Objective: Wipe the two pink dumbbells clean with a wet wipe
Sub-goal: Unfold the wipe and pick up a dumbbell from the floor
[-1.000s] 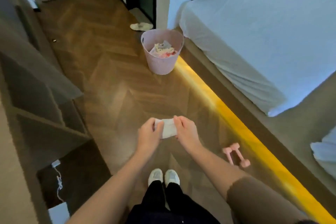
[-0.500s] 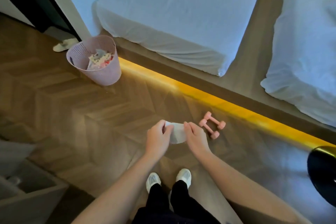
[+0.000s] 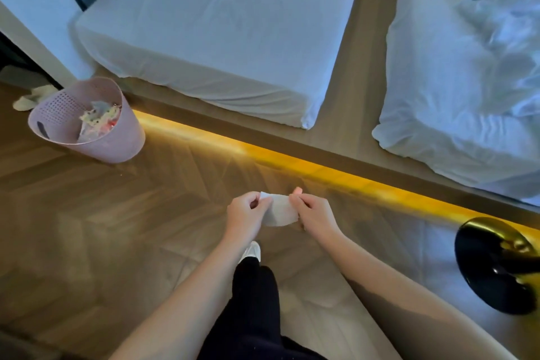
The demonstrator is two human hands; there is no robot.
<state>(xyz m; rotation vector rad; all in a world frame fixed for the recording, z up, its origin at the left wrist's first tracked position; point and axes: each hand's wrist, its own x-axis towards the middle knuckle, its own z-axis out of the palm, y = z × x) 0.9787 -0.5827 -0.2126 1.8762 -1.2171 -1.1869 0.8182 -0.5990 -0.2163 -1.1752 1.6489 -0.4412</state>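
A white wet wipe (image 3: 279, 212) is stretched between my two hands above the wooden floor. My left hand (image 3: 245, 215) pinches its left edge and my right hand (image 3: 314, 215) pinches its right edge. The two pink dumbbells are out of sight; they may be hidden behind my hands and the wipe. One of my white shoes (image 3: 252, 249) shows below my left wrist.
A pink waste basket (image 3: 117, 143) with rubbish stands at the left on the floor. A raised platform with a lit yellow edge (image 3: 292, 161) carries two white mattresses (image 3: 228, 26). A black round lamp base (image 3: 493, 266) sits at the right. White slippers (image 3: 27, 99) lie behind the basket.
The view has swung further right and I have stepped forward. The dumbbells, seen right of my hands half a second ago, no longer show. Both hands still hold the wipe.
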